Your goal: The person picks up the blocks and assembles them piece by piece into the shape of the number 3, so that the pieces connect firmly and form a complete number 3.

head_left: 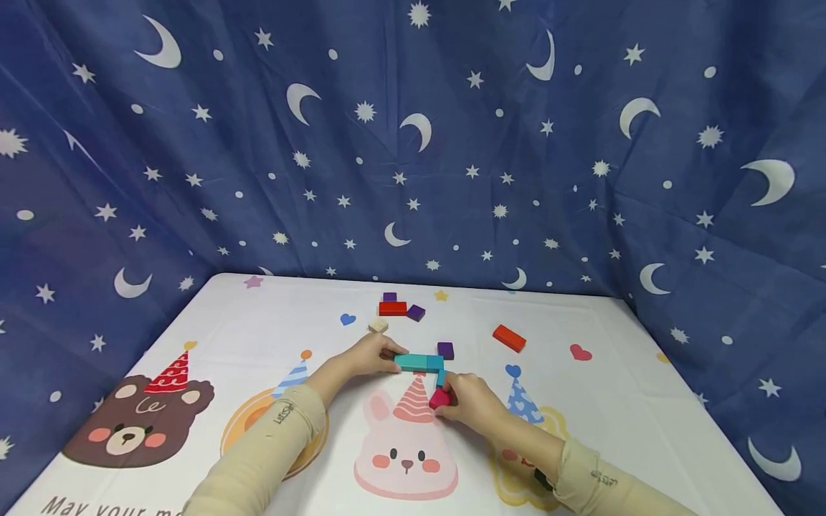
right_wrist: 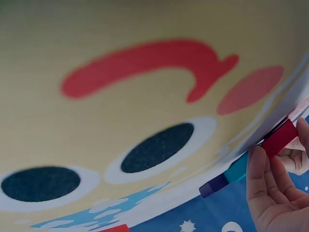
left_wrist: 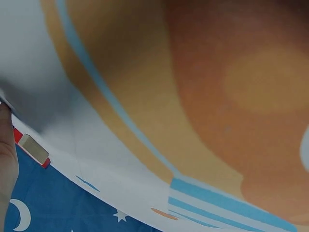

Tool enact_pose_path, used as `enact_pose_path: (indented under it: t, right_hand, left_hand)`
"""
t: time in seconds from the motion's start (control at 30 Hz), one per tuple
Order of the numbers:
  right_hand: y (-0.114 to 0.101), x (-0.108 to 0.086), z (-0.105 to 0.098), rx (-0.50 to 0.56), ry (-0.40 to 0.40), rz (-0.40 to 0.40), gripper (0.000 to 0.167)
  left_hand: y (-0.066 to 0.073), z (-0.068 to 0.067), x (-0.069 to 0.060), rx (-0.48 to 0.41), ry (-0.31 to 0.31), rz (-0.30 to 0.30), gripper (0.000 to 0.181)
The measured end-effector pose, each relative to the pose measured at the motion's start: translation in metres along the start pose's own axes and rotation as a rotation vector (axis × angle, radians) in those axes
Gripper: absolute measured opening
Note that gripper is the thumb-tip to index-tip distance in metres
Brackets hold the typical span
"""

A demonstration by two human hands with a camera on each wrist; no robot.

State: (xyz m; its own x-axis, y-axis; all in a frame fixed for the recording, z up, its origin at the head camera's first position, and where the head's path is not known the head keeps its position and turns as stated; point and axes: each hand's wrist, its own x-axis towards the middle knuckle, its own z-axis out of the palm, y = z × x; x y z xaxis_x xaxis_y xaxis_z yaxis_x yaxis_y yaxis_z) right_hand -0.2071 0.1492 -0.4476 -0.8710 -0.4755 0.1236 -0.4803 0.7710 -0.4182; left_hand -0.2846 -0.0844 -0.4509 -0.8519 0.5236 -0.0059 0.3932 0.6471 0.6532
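A long teal block [head_left: 411, 362] lies flat on the table, its right end against a blue block [head_left: 435, 363]. My left hand [head_left: 371, 354] grips the teal block's left end between thumb and fingers. Below the blue block stands a narrow blue piece [head_left: 442, 378], partly hidden by my right hand [head_left: 474, 401]. That hand pinches a crimson block [head_left: 439, 398] just under the narrow piece; in the right wrist view the crimson block [right_wrist: 281, 137] shows between thumb and fingers. A dark purple block [head_left: 445, 350] sits just behind the blue one.
Farther back are a red block [head_left: 392, 309], two purple blocks [head_left: 416, 313] and a beige block [head_left: 378, 325] near my left fingers. Another red block [head_left: 509, 338] lies to the right. A printed white cloth [head_left: 310, 487] covers the table; a blue starry curtain [head_left: 452, 215] hangs behind.
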Motion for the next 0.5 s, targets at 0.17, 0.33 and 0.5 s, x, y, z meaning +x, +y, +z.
enact_pose_path:
  t: [0.17, 0.33, 0.5]
  right_hand:
    - [0.0004, -0.0018, -0.0032, -0.011, -0.015, -0.012, 0.033]
    - [0.0002, -0.0038, -0.005, -0.01, -0.022, 0.01, 0.029]
    - [0.0004, -0.004, -0.0036, 0.015, 0.011, 0.003, 0.028]
  left_hand:
    - [0.0005, 0.0006, 0.0011, 0.001, -0.001, -0.001, 0.034]
    - [0.0014, 0.0001, 0.0016, -0.002, 0.003, -0.016, 0.033]
    - [0.0008, -0.0005, 0.0012, -0.006, 0.003, -0.029, 0.034]
